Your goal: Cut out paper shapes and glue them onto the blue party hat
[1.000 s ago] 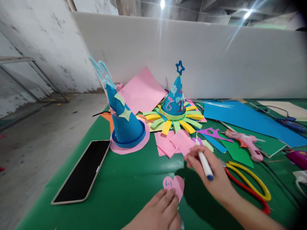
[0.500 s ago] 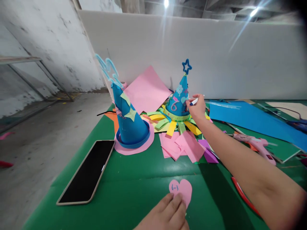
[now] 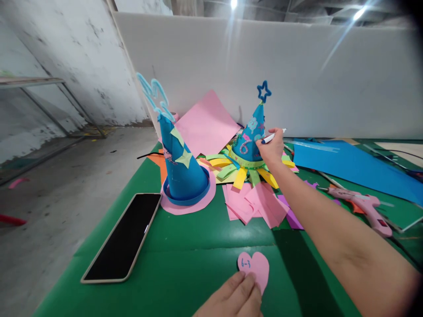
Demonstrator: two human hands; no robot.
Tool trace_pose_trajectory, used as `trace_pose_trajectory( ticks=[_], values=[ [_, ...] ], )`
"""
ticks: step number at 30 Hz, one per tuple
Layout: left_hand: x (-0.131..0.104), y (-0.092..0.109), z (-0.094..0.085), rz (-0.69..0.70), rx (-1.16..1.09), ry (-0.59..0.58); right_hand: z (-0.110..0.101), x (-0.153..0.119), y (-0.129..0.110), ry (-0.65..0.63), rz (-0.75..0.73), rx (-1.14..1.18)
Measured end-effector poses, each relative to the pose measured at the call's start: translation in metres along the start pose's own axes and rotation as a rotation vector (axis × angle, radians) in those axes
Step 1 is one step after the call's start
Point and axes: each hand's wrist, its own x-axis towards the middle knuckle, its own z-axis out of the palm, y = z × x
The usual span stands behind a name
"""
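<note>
The pink paper heart [image 3: 258, 269], rounded at its lobes, bore blue "6-3" and lay on the green table [image 3: 185, 273], pressed by the left hand's [image 3: 236, 299] joined fingers. The right hand's [image 3: 272, 147] fingers were clamped on a white marker [image 3: 270, 138], beside a cone hat [image 3: 248, 138] showing "6".

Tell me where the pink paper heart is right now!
In the head view, the pink heart is low, right of the middle, under the left hand's fingers, with the phone off to its left.
</note>
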Motion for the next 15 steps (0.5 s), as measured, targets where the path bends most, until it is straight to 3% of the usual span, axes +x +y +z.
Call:
trace_pose_trajectory(
  ticks=[10,15],
  values=[
    [0.004,-0.002,-0.002,-0.015,-0.013,0.028,0.001,0.007,0.002,-0.041,-0.028,-0.03],
    [0.007,-0.004,-0.004,0.013,0.017,-0.009,0.0,-0.007,0.022,-0.056,-0.019,-0.04]
  ],
)
